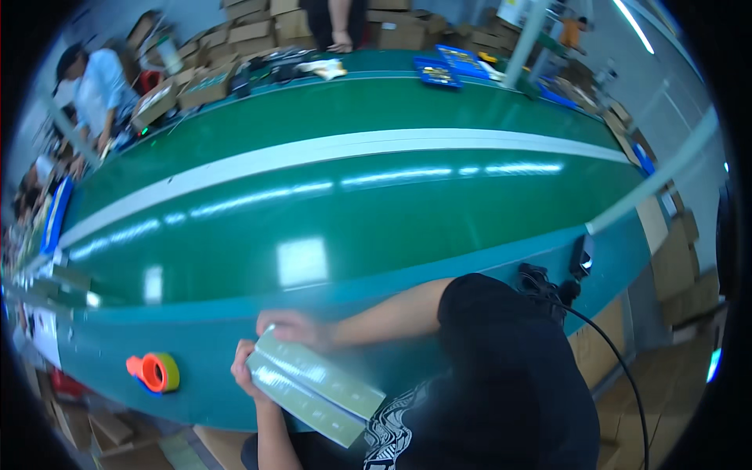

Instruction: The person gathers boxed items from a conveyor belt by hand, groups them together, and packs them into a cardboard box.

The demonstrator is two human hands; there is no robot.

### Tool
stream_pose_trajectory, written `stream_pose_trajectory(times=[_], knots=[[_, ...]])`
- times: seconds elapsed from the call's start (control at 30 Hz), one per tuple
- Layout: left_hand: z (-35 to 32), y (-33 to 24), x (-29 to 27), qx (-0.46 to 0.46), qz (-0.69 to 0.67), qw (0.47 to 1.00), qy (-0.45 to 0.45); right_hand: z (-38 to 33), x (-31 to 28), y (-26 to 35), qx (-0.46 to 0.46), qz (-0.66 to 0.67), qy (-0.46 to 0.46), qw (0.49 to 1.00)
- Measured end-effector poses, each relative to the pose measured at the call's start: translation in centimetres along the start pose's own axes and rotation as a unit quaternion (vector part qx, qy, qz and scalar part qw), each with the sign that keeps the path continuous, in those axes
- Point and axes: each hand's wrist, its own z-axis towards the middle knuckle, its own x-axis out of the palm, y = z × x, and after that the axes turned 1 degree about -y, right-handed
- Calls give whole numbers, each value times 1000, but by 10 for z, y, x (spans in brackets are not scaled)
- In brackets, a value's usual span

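At the left, an orange tape dispenser point(160, 372) with a yellow rim lies on the teal table point(94, 341). Next, the left hand point(244, 368) has its grip closed on the side of a pale green two-panelled piece point(325, 377), slanting at the table's near edge. The blurred right hand point(296, 327) is at its upper end; whether its grip is closed, I cannot tell. Farther right, black cables point(540, 283) lie bunched.
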Motion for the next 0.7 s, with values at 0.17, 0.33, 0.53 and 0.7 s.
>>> stream_pose_trajectory(times=[0.17,0.33,0.53,0.7], knots=[[-8,-23,10,-17,-21,997,-67,9,3,4,15,-15,65,998],[3,-33,34,-33,131,990,-50,0,-25,-1,17,-10,70,997],[-1,-47,25,-66,-15,997,-28,8,-11,24,1,-107,68,992],[-11,-52,34,-36,62,996,-62,6,-6,27,1,-101,59,993]])
